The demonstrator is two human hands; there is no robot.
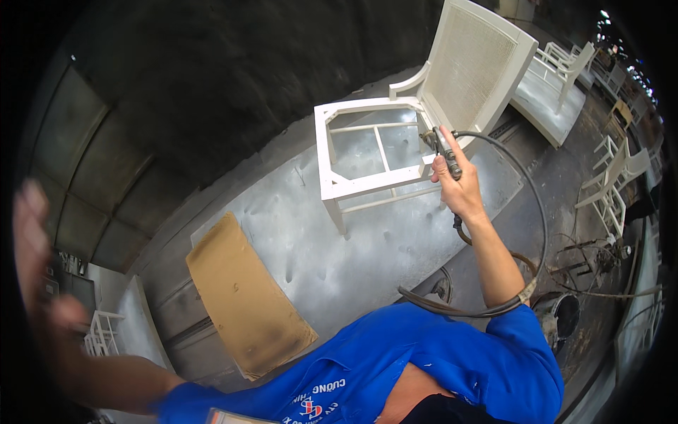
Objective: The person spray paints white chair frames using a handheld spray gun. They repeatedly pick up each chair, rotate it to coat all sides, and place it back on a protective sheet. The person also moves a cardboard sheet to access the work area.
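Note:
My right hand point(460, 185) is closed around a spray gun point(448, 157), its nozzle end beside the seat frame of a white chair point(339, 185). A black hose point(531, 185) runs from the gun in a loop over my right forearm. The chair has a woven back panel point(470, 60) and an open seat frame without a cushion. It stands on a grey metal-topped table point(282, 212). At the far left my left hand point(35, 247) is raised away from the chair, blurred, with fingers stretched and thumb apart.
A brown cardboard sheet point(244, 297) lies on the table's near left part. More white chairs point(613, 180) stand on the right, one on another metal-topped table point(544, 102). A dark bucket point(565, 311) and hoses are on the floor at right. A dark wall point(233, 78) rises behind.

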